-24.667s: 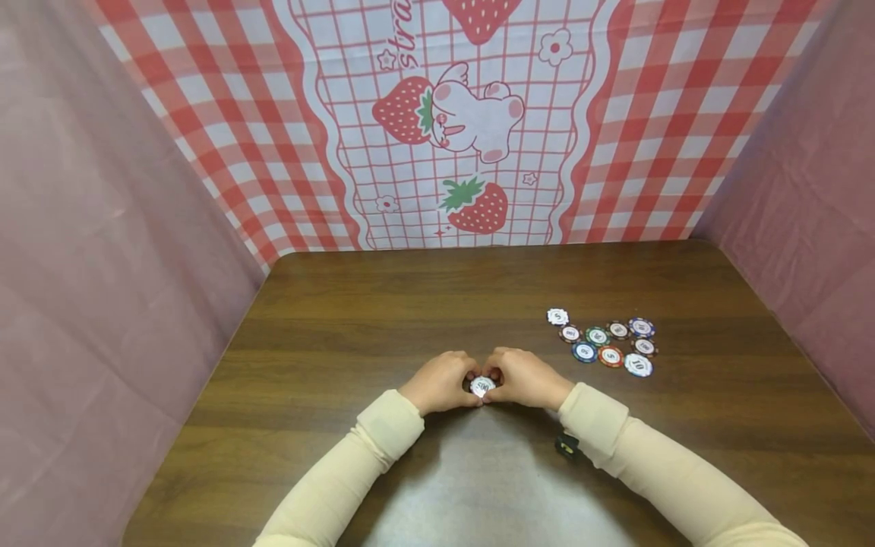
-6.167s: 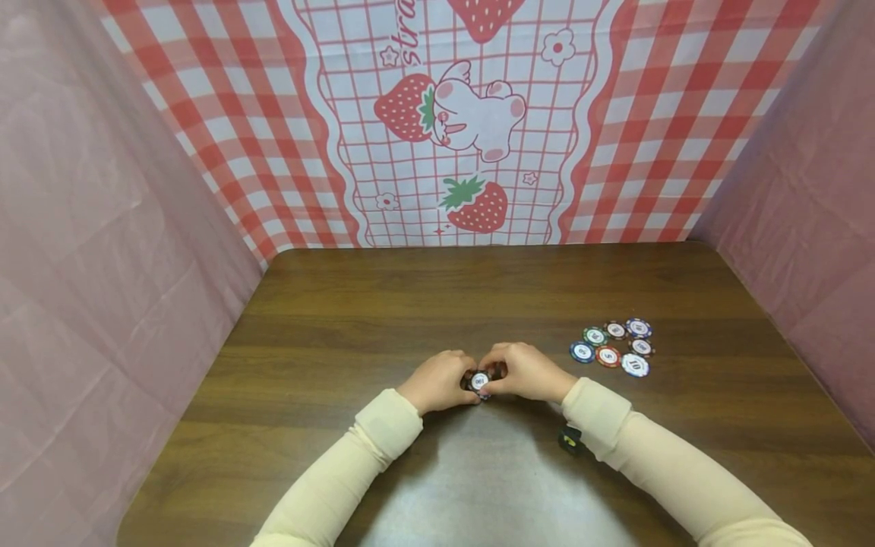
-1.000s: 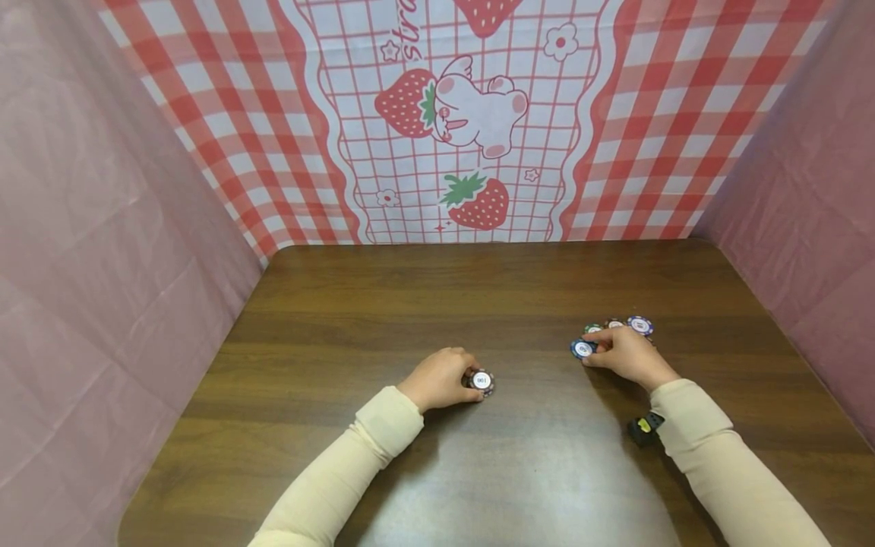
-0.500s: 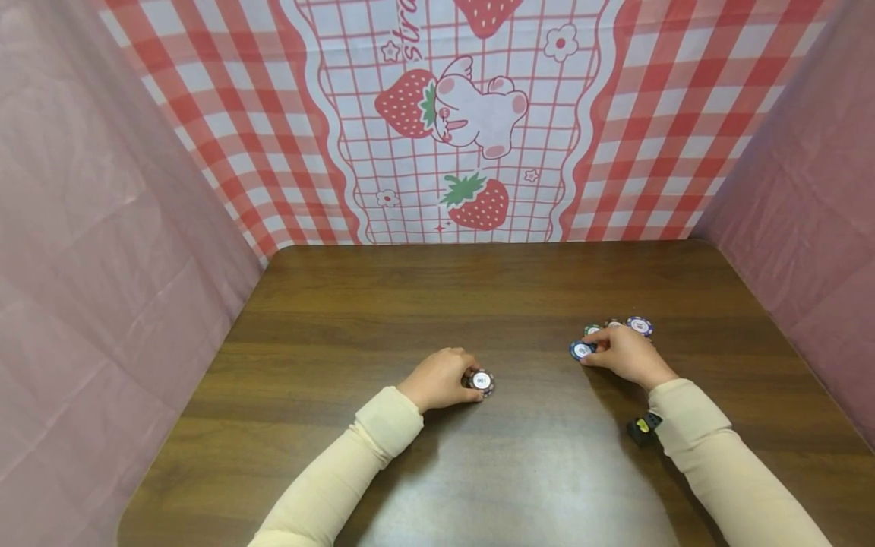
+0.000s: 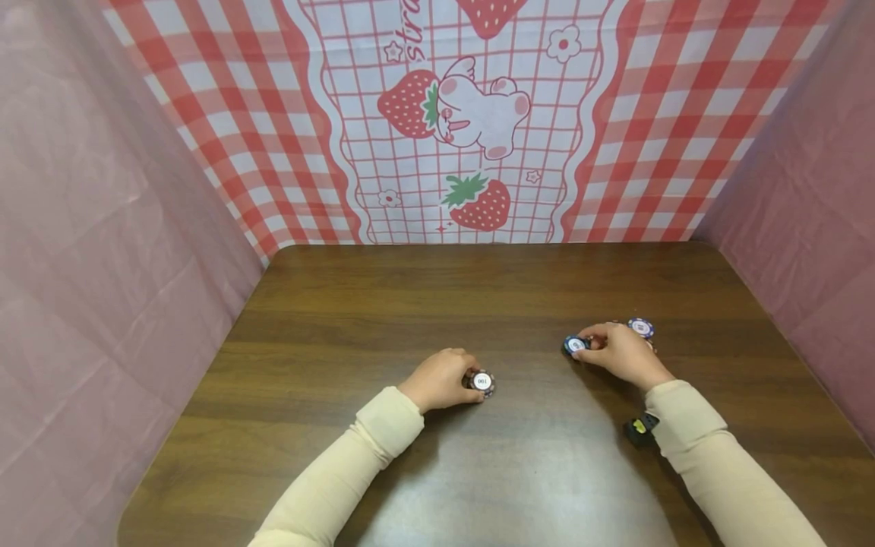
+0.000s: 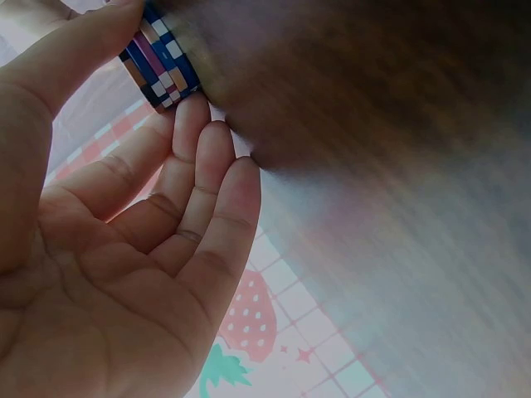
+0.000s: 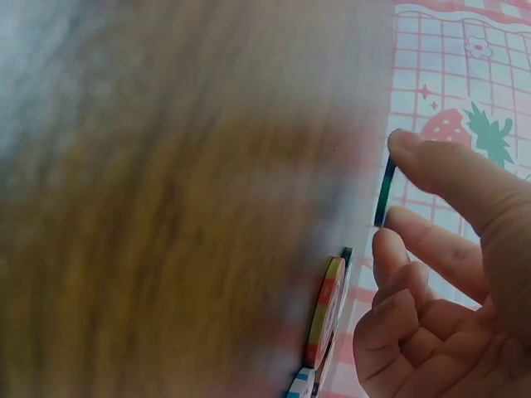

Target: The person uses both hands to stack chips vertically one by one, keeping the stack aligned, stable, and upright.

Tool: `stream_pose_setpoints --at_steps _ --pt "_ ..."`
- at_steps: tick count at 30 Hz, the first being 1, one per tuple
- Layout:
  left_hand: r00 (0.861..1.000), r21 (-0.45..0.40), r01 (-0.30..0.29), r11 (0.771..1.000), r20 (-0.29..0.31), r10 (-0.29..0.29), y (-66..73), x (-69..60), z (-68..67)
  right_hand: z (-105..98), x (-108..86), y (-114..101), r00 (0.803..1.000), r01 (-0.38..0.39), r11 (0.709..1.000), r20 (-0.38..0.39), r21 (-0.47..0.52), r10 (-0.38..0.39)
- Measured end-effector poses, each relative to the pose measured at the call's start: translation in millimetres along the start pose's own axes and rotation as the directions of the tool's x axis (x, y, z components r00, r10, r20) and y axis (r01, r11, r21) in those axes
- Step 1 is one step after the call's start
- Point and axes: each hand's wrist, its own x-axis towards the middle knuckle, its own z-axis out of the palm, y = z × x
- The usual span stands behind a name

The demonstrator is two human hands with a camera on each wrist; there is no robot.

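Note:
My left hand holds a small stack of poker chips between thumb and fingers at the middle of the table. On top is a dark-rimmed chip marked 100. From the left wrist view, the stack shows several layers of blue, white, tan and purple edge. Farther right, my right hand pinches a blue poker chip by its edge. In the right wrist view that chip is seen edge-on between thumb and index finger, apart from the table.
A blue-and-white chip lies just beyond the right hand, which mostly covers the other loose chips. A red-and-yellow-edged chip lies flat in the right wrist view. A checked strawberry cloth hangs behind the wooden table.
Earlier, both hands were at the stack. Since then the right hand has gone to the loose chips, and now it has lifted the blue chip slightly leftward. The left hand stays on the stack.

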Motion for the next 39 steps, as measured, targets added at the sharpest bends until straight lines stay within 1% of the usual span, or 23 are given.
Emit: stream_pose_setpoints --at_steps 5,13,21,28,39 --pt "1.0 0.005 0.003 1.0 -0.001 -0.003 -0.3 0.7 -0.4 0 0.8 -3 1.0 -0.01 0.999 -0.013 0.031 0.01" --pt "1.0 0.0 0.005 1.0 0.001 -0.005 0.2 0.6 -1.2 -1 0.9 -10 0.999 0.006 0.998 -0.04 0.058 -0.004" --pt "1.0 0.003 0.001 1.0 -0.001 -0.001 0.2 0.2 -0.5 -2 2.6 -22 0.995 0.05 0.996 -0.085 0.074 -0.044" --pt "1.0 0.0 0.003 1.0 -0.002 -0.003 -0.7 1.0 0.7 -2 4.5 -36 0.991 0.084 0.99 -0.109 0.112 -0.072" --pt "1.0 0.0 -0.012 1.0 -0.009 0.012 -1.4 0.8 1.2 7 9.9 -57 0.983 0.148 0.978 -0.135 0.146 -0.128"
